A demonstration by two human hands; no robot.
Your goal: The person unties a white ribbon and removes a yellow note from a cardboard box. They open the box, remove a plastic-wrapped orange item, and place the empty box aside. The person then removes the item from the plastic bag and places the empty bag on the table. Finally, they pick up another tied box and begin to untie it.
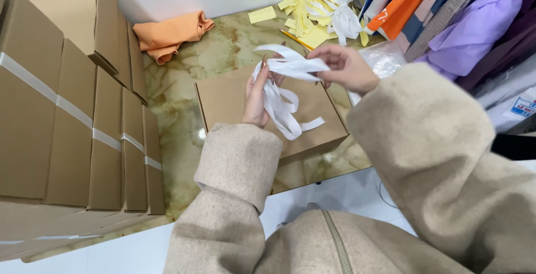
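While a closed brown cardboard box (234, 98) lay flat on the marble table (184, 78) at mid-frame, its contents hidden, a bundle of white paper strips (285, 84) hung just above it. The left hand (258, 98) pinched the strips' loops, and the right hand (346, 67) clamped their upper ends. Taped boxes (72, 123) stood stacked at left.

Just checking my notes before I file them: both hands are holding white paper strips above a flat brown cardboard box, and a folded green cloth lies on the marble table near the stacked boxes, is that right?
Not quite: the folded cloth is orange, not green, as the head view shows. The rest holds: the left hand and right hand hold white paper strips above the flat brown cardboard box, and the cloth lies on the marble table near the stacked boxes.
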